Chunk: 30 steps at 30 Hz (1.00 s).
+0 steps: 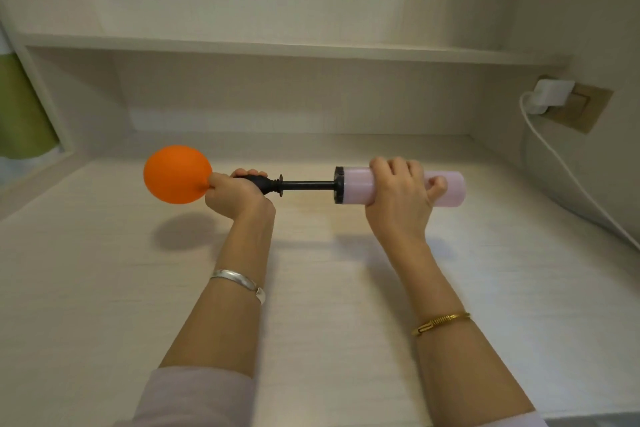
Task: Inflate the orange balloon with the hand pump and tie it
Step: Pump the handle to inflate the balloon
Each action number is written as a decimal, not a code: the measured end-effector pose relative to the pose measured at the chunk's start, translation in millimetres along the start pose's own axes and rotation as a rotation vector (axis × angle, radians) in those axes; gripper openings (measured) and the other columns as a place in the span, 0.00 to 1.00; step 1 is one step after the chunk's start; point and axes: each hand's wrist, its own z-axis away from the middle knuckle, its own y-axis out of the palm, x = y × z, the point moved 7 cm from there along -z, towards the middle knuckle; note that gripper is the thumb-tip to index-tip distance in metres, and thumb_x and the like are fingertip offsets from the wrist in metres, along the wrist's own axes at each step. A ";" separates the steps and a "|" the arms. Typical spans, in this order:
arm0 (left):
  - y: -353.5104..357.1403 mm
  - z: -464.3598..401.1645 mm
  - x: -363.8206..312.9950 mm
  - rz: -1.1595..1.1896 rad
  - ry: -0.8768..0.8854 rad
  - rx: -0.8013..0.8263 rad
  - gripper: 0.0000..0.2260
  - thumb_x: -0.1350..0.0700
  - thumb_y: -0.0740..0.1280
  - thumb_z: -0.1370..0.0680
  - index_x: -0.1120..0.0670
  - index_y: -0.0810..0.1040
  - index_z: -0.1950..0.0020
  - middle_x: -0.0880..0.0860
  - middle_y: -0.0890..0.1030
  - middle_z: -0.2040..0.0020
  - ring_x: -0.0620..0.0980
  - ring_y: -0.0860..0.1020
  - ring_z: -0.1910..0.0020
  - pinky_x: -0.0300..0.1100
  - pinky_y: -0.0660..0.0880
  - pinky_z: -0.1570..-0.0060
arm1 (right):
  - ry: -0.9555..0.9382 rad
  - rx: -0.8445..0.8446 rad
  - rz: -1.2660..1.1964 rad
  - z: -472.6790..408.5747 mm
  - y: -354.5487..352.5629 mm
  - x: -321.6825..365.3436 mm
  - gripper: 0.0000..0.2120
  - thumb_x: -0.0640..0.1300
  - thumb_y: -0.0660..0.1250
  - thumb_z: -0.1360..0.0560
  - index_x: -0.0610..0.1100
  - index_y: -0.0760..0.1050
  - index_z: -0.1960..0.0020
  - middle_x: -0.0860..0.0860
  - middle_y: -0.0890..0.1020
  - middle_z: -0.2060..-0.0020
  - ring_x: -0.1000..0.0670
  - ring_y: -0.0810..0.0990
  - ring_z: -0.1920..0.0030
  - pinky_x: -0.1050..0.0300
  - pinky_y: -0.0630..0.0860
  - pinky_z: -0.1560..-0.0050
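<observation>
- The orange balloon [177, 174] is sitting at the far left, partly blown up and rounded, hanging in the air above the pale desk [329, 288] and throwing a soft shadow on the wood below it.
- My left hand [235, 193] is gripping right where the balloon's neck meets the black nozzle [265, 184] of the pump; my fingers are curling tight over the top and my thumb is pinching the neck against the nozzle, so the neck itself is hidden inside my fist.
- A silver bangle [239, 281] is resting on my left forearm, with a light sleeve [197, 395] pushed up near the elbow.
- The thin black rod [308, 186] of the pump is showing between my two hands, pulled out of the barrel and running level from the nozzle to the dark cap.
- My right hand [401, 194] is wrapping around the pink barrel [353, 186] of the pump from above, fingers closing over the far side and my thumb tip peeking out toward the right end; both ends of the barrel are sticking out past my grip.
- A gold bracelet [440, 322] is lying across my right forearm.
- At the far right, a white charger [550, 95] is sitting in a wall socket [585, 111], and its white cable [568, 170] is trailing down along the wall.
- Neither hand is touching the desk; pump and balloon are both being held up off it.
</observation>
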 end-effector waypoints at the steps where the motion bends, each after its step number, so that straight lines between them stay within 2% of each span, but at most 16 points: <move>1: -0.9 -3.4 -1.5 -0.011 -0.002 -0.009 0.11 0.63 0.52 0.25 0.55 0.63 0.67 0.51 0.68 0.76 0.48 0.68 0.82 0.36 0.71 0.79 | 0.021 0.005 0.004 -0.8 -0.9 -7.7 0.16 0.31 0.63 0.36 0.45 0.73 0.52 0.47 0.78 0.56 0.43 0.72 0.51 0.51 0.52 0.54; 8: -6.2 -15.5 -6.4 -0.027 -0.002 -0.043 0.09 0.62 0.52 0.24 0.55 0.63 0.64 0.51 0.69 0.73 0.48 0.69 0.80 0.35 0.71 0.78 | 0.061 0.067 0.025 1.1 2.2 -6.4 0.19 0.29 0.61 0.37 0.45 0.71 0.50 0.47 0.76 0.54 0.43 0.70 0.49 0.51 0.52 0.54; 14: 7.4 9.9 5.0 -0.018 0.011 0.050 0.11 0.64 0.51 0.25 0.54 0.62 0.67 0.48 0.67 0.82 0.47 0.67 0.84 0.35 0.71 0.79 | -0.007 0.093 -0.042 12.3 7.4 32.8 0.19 0.28 0.59 0.36 0.44 0.71 0.49 0.44 0.76 0.54 0.41 0.70 0.49 0.48 0.55 0.52; 18: 5.3 6.8 2.6 -0.033 0.004 0.030 0.11 0.64 0.51 0.25 0.55 0.62 0.67 0.51 0.67 0.76 0.49 0.68 0.82 0.37 0.71 0.77 | 0.035 0.067 -0.003 6.9 2.3 13.8 0.17 0.31 0.60 0.34 0.46 0.71 0.49 0.47 0.76 0.53 0.43 0.69 0.48 0.51 0.52 0.55; 23: -4.4 -12.8 -6.6 -0.044 0.002 -0.037 0.10 0.63 0.51 0.24 0.54 0.63 0.64 0.52 0.68 0.73 0.49 0.69 0.80 0.35 0.72 0.78 | 0.097 0.068 0.011 3.1 -1.7 -13.2 0.18 0.30 0.60 0.35 0.46 0.72 0.49 0.47 0.76 0.53 0.44 0.70 0.48 0.51 0.51 0.54; 30: -1.4 -3.2 -1.4 -0.039 0.012 -0.028 0.11 0.63 0.51 0.24 0.54 0.62 0.65 0.52 0.68 0.74 0.49 0.68 0.79 0.35 0.71 0.79 | 0.064 0.046 -0.014 4.9 -1.9 12.3 0.17 0.29 0.62 0.35 0.45 0.71 0.50 0.45 0.75 0.53 0.42 0.69 0.49 0.50 0.52 0.54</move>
